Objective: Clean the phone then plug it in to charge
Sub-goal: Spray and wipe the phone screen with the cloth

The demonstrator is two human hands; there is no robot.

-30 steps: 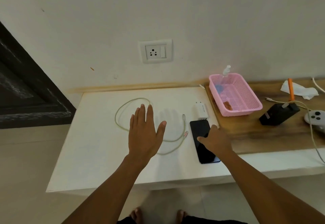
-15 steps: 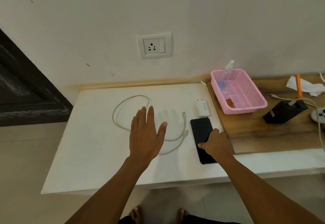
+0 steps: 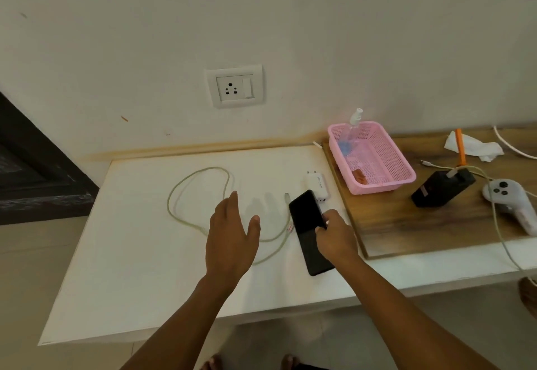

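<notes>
The phone [image 3: 308, 230] is a black slab in your right hand [image 3: 334, 234], its far end tipped up off the white worktop [image 3: 139, 268] while its near end sits low by the front edge; whether that end touches the surface is hard to tell. Your fingers [image 3: 325, 220] wrap the phone's right edge about midway along, pinching it, with the dark screen facing up. Just behind the raised end lies a white charger [image 3: 317, 186], prongs pointing toward the wall. Just left of the phone runs a pale green cable [image 3: 200, 186], looped loosely on the worktop, one plug end lying close beside the phone's upper left edge. Your left hand [image 3: 229, 241] hangs above the near part of that loop, flat and palm down, fingers together and thumb spread out to the side, gripping nothing; its shadow falls on the worktop between hand and phone. On the wall above sits a white socket [image 3: 234, 87] with a switch. To the right, on a wooden board [image 3: 406, 224], stands a pink basket [image 3: 374, 160] holding a spray bottle [image 3: 354, 122] at its back corner. Further right are a black box [image 3: 441, 189], a white game controller [image 3: 511, 201], a crumpled tissue [image 3: 476, 147] and an orange stick [image 3: 460, 145].
</notes>
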